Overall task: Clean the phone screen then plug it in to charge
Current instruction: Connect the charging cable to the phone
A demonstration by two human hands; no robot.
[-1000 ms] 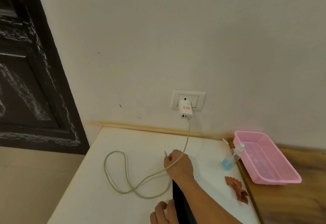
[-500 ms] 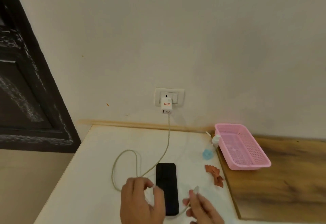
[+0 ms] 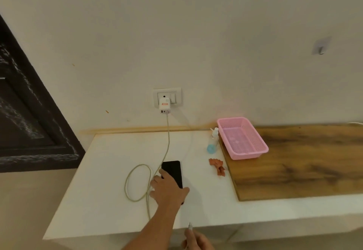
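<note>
Half a second on, the person's left hand (image 3: 169, 188) has gone forward to settle on the phone (image 3: 172, 172), while the right hand (image 3: 197, 239) has dropped back to the view's 6 o'clock edge. Nearest the camera, that right hand pinches the cable's connector tip (image 3: 190, 225) upright between closed fingers, apparently readied for insertion. Just beyond, at 11 o'clock from it, the left hand lies spread over the phone's near end, fingers open and pressing down rather than clamped, seemingly to steady or lift the handset. Lying flat, screen up, on the white worktop (image 3: 110, 206), the phone sits with its near end hidden under the palm, well apart from the connector. Slack charging cable (image 3: 137, 183) loops at the phone's 9 o'clock. A crumpled brown cloth (image 3: 217, 166) and a spray bottle (image 3: 212, 143) sit at its 2 o'clock, set aside as if cleaning is done. Farther back stand a pink basket (image 3: 243, 154) and the wall charger (image 3: 164, 105).
</note>
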